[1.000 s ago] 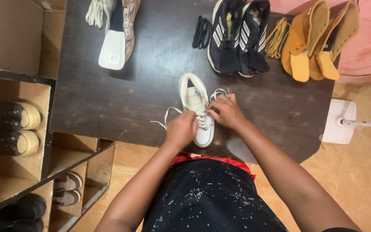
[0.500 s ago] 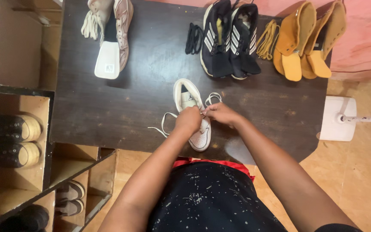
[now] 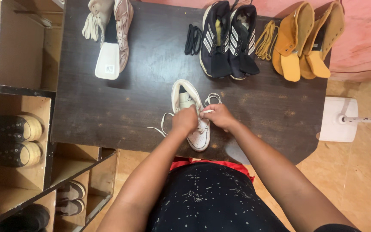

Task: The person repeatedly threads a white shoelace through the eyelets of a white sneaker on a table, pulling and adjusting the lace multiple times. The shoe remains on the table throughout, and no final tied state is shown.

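White shoe (image 3: 193, 115) sits toe-toward-the-person at the near edge of the bench (image 3: 108, 107), handy for both hands: left hand (image 3: 184, 120) pinches the lace (image 3: 162, 124) over the eyelets, right hand (image 3: 220, 116) grips its other end, pulled taut.

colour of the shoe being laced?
White, with white laces. The shoe sits on the dark table under both hands; the head view shows it best.

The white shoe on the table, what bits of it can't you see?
Head view:
- Middle of the white shoe: covered by the left hand and right hand.
- How the lace is threaded: hidden under the fingers.
- The shoe's sole: faces down onto the table.
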